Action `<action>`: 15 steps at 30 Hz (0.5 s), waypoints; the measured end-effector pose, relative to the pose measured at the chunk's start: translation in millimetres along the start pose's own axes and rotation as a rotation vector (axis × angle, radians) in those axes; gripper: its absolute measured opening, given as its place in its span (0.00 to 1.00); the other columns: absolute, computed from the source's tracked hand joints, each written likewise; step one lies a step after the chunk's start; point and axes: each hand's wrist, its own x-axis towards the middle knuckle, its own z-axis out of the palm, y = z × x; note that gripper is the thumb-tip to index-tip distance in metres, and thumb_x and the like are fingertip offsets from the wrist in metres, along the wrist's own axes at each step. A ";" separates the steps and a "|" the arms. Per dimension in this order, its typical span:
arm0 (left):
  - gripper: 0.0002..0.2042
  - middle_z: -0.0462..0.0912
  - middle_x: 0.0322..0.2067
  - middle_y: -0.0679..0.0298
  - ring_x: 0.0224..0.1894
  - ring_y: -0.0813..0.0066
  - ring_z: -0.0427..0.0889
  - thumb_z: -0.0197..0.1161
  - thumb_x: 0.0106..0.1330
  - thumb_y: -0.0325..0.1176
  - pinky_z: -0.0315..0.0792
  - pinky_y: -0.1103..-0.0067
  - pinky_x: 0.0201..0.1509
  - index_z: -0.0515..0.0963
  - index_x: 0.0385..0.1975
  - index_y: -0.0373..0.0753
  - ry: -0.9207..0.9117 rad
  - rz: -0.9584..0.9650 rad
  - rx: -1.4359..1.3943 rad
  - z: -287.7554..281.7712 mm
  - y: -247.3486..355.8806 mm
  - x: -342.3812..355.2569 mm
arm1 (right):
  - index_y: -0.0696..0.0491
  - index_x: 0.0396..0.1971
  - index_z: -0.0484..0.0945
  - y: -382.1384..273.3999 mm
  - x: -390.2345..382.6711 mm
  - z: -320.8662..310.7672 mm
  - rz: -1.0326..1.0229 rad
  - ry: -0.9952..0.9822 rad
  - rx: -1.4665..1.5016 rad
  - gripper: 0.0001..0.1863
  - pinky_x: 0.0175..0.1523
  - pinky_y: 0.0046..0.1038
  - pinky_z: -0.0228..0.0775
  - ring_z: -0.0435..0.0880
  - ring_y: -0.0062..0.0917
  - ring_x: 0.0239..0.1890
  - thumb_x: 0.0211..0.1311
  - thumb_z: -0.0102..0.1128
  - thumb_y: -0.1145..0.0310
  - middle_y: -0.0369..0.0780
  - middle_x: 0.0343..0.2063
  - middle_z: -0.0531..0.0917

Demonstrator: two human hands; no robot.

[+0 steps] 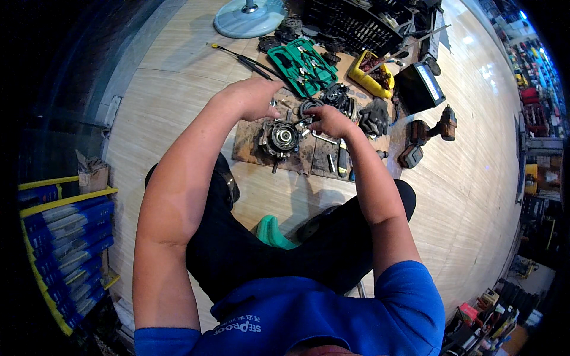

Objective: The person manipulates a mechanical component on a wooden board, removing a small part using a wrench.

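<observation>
A round metal machine part (284, 137) with concentric rings lies on a stained cardboard sheet (249, 145) in front of me. My left hand (256, 98) is just beyond its upper left side, with thumb and fingers apart. On the other side, my right hand (330, 122) has its fingers curled at small metal pieces; what is between the fingertips is too small to make out. A yellow-and-black handled tool (342, 158) and a small metal cylinder (331, 162) rest on the cardboard, nearer to me. A dark mechanical assembly (336, 95) sits just beyond my right hand.
Beyond my hands are an open green tool case (303, 66), a yellow tub (371, 74) of parts and a black crate (356, 26). Black gloves (374, 117), a black box-shaped battery (419, 88) and a cordless drill (444, 123) lie to the right. Shelves (68, 249) stand left.
</observation>
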 end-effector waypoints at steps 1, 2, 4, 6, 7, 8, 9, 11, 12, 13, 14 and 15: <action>0.36 0.76 0.55 0.46 0.58 0.50 0.75 0.71 0.57 0.42 0.70 0.64 0.61 0.65 0.64 0.37 -0.001 -0.004 -0.016 0.4 0.0 -0.3 | 0.54 0.52 0.79 -1.4 0.6 -0.2 0.033 0.004 0.018 0.25 0.53 0.39 0.73 0.82 0.44 0.47 0.53 0.68 0.62 0.52 0.43 0.83; 0.36 0.75 0.55 0.45 0.58 0.49 0.74 0.71 0.56 0.41 0.69 0.64 0.61 0.65 0.64 0.37 -0.002 -0.011 -0.032 0.9 -0.7 -0.9 | 0.55 0.49 0.80 -6.4 0.6 -1.5 0.043 0.020 0.003 0.23 0.52 0.39 0.73 0.82 0.45 0.46 0.54 0.67 0.60 0.53 0.41 0.83; 0.36 0.75 0.55 0.45 0.59 0.49 0.74 0.71 0.56 0.41 0.69 0.64 0.62 0.65 0.64 0.37 -0.004 -0.011 -0.029 1.6 -2.4 -2.0 | 0.56 0.43 0.83 -16.9 0.6 -3.2 0.061 0.053 -0.028 0.20 0.51 0.41 0.73 0.82 0.48 0.44 0.57 0.65 0.56 0.53 0.38 0.83; 0.36 0.75 0.55 0.45 0.59 0.49 0.74 0.71 0.56 0.42 0.69 0.64 0.62 0.65 0.64 0.37 -0.016 -0.013 -0.028 0.0 0.7 -1.8 | 0.57 0.37 0.84 -18.9 2.4 -0.5 0.134 0.079 -0.074 0.20 0.49 0.42 0.73 0.82 0.48 0.42 0.59 0.63 0.53 0.53 0.35 0.84; 0.36 0.75 0.55 0.45 0.59 0.49 0.74 0.71 0.57 0.42 0.69 0.64 0.62 0.65 0.64 0.37 -0.027 -0.020 -0.031 -1.0 2.5 -2.0 | 0.58 0.34 0.84 -19.8 3.4 0.8 0.169 0.091 -0.097 0.20 0.48 0.43 0.74 0.82 0.49 0.41 0.59 0.62 0.52 0.53 0.34 0.84; 0.36 0.75 0.55 0.45 0.59 0.49 0.73 0.71 0.57 0.42 0.69 0.64 0.62 0.65 0.64 0.37 -0.037 -0.026 -0.033 -2.9 4.6 -2.4 | 0.58 0.32 0.84 -17.3 4.9 3.5 0.178 0.133 -0.100 0.21 0.48 0.43 0.74 0.82 0.49 0.40 0.60 0.61 0.52 0.53 0.33 0.83; 0.35 0.76 0.55 0.46 0.59 0.50 0.74 0.71 0.57 0.42 0.70 0.64 0.61 0.65 0.64 0.36 -0.013 -0.010 -0.020 -1.7 4.2 -1.6 | 0.59 0.30 0.83 -14.6 6.2 7.1 0.186 0.175 -0.103 0.22 0.47 0.43 0.74 0.82 0.48 0.39 0.60 0.61 0.51 0.53 0.32 0.83; 0.34 0.77 0.54 0.47 0.58 0.51 0.75 0.70 0.58 0.42 0.71 0.65 0.59 0.66 0.62 0.35 0.033 0.023 0.005 2.7 1.5 -0.4 | 0.61 0.29 0.82 -9.1 8.5 12.9 0.201 0.241 -0.074 0.23 0.43 0.42 0.74 0.82 0.46 0.34 0.61 0.60 0.52 0.53 0.28 0.82; 0.34 0.77 0.54 0.46 0.57 0.51 0.75 0.70 0.57 0.42 0.71 0.65 0.59 0.66 0.62 0.35 0.035 0.028 -0.001 3.4 0.8 0.6 | 0.62 0.30 0.81 -6.2 9.6 15.2 0.208 0.265 -0.042 0.23 0.40 0.41 0.73 0.82 0.44 0.30 0.62 0.59 0.52 0.53 0.24 0.81; 0.34 0.77 0.53 0.46 0.57 0.51 0.76 0.71 0.57 0.42 0.71 0.65 0.59 0.67 0.61 0.35 0.037 0.034 -0.007 3.8 0.4 1.9 | 0.63 0.31 0.80 -3.0 10.4 16.6 0.215 0.290 -0.010 0.23 0.38 0.40 0.73 0.82 0.43 0.26 0.63 0.58 0.53 0.53 0.21 0.81; 0.33 0.77 0.53 0.46 0.57 0.51 0.76 0.71 0.57 0.42 0.71 0.65 0.59 0.67 0.61 0.35 0.042 0.030 -0.013 3.3 -2.5 0.6 | 0.63 0.30 0.80 -7.8 12.9 16.5 0.274 0.281 0.114 0.22 0.39 0.41 0.73 0.82 0.44 0.29 0.62 0.57 0.54 0.54 0.23 0.81; 0.33 0.78 0.53 0.46 0.56 0.50 0.76 0.71 0.57 0.42 0.71 0.65 0.59 0.68 0.60 0.35 0.017 0.020 -0.018 3.9 -4.0 -0.4 | 0.63 0.28 0.80 -12.7 13.8 17.0 0.332 0.269 0.236 0.22 0.41 0.42 0.74 0.83 0.45 0.32 0.61 0.56 0.55 0.54 0.25 0.82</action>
